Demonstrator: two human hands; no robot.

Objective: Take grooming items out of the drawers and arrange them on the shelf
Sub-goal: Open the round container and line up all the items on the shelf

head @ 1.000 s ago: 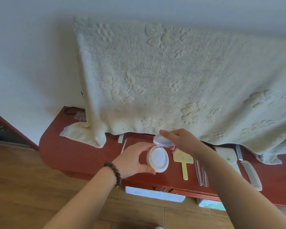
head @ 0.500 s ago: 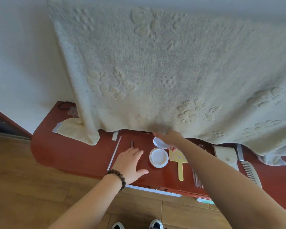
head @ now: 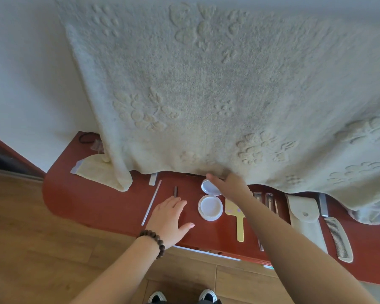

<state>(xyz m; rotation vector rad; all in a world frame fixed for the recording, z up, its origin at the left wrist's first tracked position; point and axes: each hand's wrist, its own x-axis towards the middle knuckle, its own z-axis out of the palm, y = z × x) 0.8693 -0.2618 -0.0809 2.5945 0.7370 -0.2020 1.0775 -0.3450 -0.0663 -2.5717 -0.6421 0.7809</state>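
Note:
A white round jar (head: pixel 210 208) sits open on the red-brown shelf top (head: pixel 92 200). Just behind it is its white lid (head: pixel 208 187), tilted, with my right hand (head: pixel 229 188) holding it by the far right rim under the towel's hem. My left hand (head: pixel 170 217) rests flat and open on the shelf, left of the jar. Right of the jar lie a yellow hand mirror (head: pixel 239 224), metal tools (head: pixel 267 201), a cream pouch (head: pixel 305 216) and a comb (head: pixel 338 240).
A large cream towel (head: pixel 228 95) hangs over the shelf's back. A thin white stick (head: pixel 151 201) and a small dark piece (head: pixel 175 191) lie left of my left hand. A drawer front (head: pixel 206 252) shows below the shelf edge.
The jar has gone from my left hand down onto the shelf, and that hand now lies flat beside it. My right hand carried the lid back and lowered it behind the jar.

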